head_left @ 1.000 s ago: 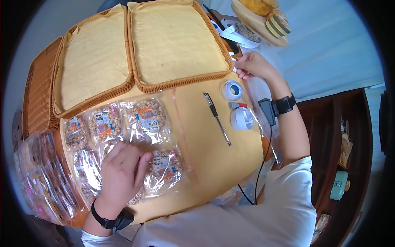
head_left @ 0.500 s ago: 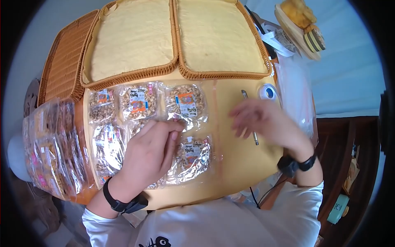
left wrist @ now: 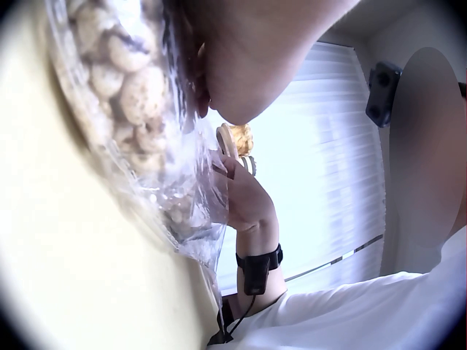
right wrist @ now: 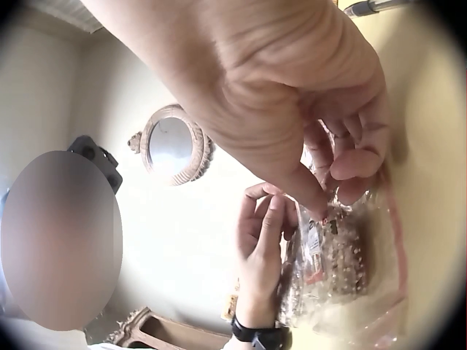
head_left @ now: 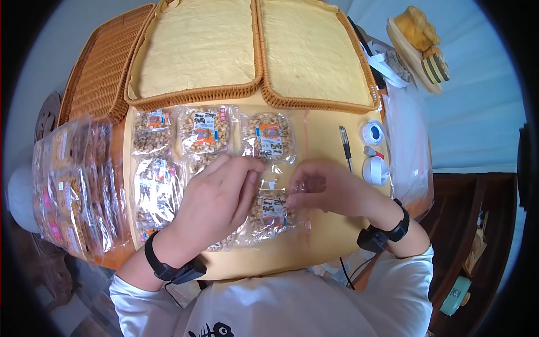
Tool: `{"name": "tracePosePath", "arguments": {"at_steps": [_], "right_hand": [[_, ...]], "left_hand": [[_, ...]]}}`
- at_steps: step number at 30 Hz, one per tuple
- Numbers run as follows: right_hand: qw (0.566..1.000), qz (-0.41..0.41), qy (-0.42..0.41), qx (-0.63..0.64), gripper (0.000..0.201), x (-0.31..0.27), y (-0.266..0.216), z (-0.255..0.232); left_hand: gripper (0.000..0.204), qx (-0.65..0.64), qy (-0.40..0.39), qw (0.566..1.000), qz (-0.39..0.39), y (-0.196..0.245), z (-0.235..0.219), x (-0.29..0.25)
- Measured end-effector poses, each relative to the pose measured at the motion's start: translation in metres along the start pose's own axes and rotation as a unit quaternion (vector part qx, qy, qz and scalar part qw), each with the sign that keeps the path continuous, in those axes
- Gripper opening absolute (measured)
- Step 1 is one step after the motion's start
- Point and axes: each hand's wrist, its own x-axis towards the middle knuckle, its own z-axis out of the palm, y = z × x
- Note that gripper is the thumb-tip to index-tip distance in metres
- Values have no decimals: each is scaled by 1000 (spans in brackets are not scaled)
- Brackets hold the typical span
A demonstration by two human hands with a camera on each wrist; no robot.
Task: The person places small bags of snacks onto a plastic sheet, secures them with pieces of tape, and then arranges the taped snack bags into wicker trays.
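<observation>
Clear plastic bags of nuts lie in rows on the yellow sheet (head_left: 323, 224). My left hand (head_left: 222, 194) is bent over the middle bags, with its thumb and index fingertips together between the upper right bag (head_left: 269, 135) and the lower right bag (head_left: 273, 210). Facing it, my right hand (head_left: 328, 185) reaches the upper right corner of that lower bag, thumb and bent fingers a little apart. In the right wrist view its fingertips are right at the bag's film (right wrist: 321, 251). I cannot tell what the left fingertips hold.
Paper-lined wicker trays (head_left: 196, 92) stand at the back, beside an unlined one (head_left: 92, 67). More bagged snacks (head_left: 70, 185) are stacked at left. A pen (head_left: 345, 146), a tape roll (head_left: 372, 133) and a white roll (head_left: 376, 170) lie right. Clear plastic sheets (head_left: 407, 146) hang beyond.
My right hand has left the right tray's corner and come across the pen to the lower right bag. The left hand stays over the bags, while the head view has shifted.
</observation>
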Motion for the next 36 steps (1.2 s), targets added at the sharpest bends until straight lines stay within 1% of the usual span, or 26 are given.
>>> {"name": "tracePosePath", "arguments": {"at_steps": [1,3,4,6,7,9,10,12,13,16,18,19,22,25,28,31,33,35,36], "right_hand": [[1000,18,-3,10,18,-1,-6,-2],[996,-32,39,68,15,4,8,-8],[992,-57,60,98,14,5,12,-11],[977,-75,125,153,16,9,9,-13],[967,-84,157,181,17,10,7,-13],[961,-102,157,202,21,19,12,-12],[958,-111,158,212,23,22,13,-11],[957,-90,173,217,24,26,7,-9],[956,-80,181,219,24,28,3,-7],[947,-26,267,174,37,26,-20,10],[977,47,152,144,44,24,-31,-3],[984,85,94,129,47,24,-35,-8],[980,25,94,171,51,28,-30,3],[969,-31,133,207,45,27,-13,2],[984,36,147,94,37,-2,-25,-21],[969,-25,199,146,32,-30,-5,-42],[968,13,225,113,35,-54,0,-59],[964,-10,231,129,38,-68,-1,-62],[960,-52,222,160,40,-71,-3,-59]], "left_hand": [[12,-7,6,1000,-1,0,0,0],[12,-22,19,1000,-4,1,-1,1],[15,-12,11,1000,-10,2,-2,1],[22,7,-7,1000,-22,2,-6,1],[27,27,8,1000,-3,2,-6,2],[38,68,39,996,35,2,-4,7],[44,77,25,996,25,0,-2,7],[55,94,-3,996,4,-4,4,3],[56,97,-6,995,3,-4,3,3],[59,104,-19,994,0,-2,0,4],[60,95,-12,995,1,-2,0,5],[61,90,-9,996,2,-2,1,4],[62,92,-14,996,1,-3,0,5],[61,78,-10,997,3,-4,-1,5],[60,64,-9,998,-4,-5,-1,5],[59,62,-18,998,-5,-2,-3,7],[59,72,-16,997,-2,-1,-4,6],[59,74,-15,997,2,0,-4,7],[58,72,-15,997,3,1,-5,7]]}}
